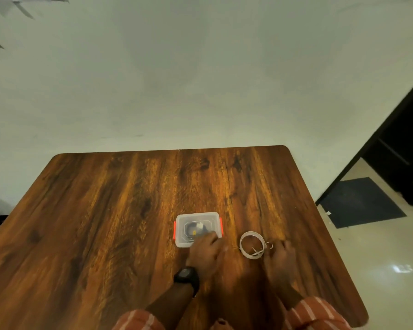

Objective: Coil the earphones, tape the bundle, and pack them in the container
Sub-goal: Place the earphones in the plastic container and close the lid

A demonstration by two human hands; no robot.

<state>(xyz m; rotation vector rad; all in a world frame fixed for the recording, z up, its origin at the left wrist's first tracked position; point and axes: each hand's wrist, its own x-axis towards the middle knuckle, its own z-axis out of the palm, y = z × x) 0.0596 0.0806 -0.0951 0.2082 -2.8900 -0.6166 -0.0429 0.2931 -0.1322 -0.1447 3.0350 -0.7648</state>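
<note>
A small clear container [184, 241] with orange side clips stands on the wooden table [105, 222], its lid on. Through the lid shows a dark bundle [193, 231] with a yellow spot and a white bit, likely the earphones. My left hand [206, 252], a black watch on its wrist, lies with curled fingers over the container's near right corner. To the right lies a clear tape roll [244, 236] with small scissors [260, 250] across its near edge. My right hand [280, 258] is curled at the scissors' handles; whether it grips them is unclear.
The table's right edge runs close to my right hand, with pale floor and a dark mat [362, 201] beyond it. A plain wall stands behind the table's far edge. Striped sleeves show at the bottom of the view.
</note>
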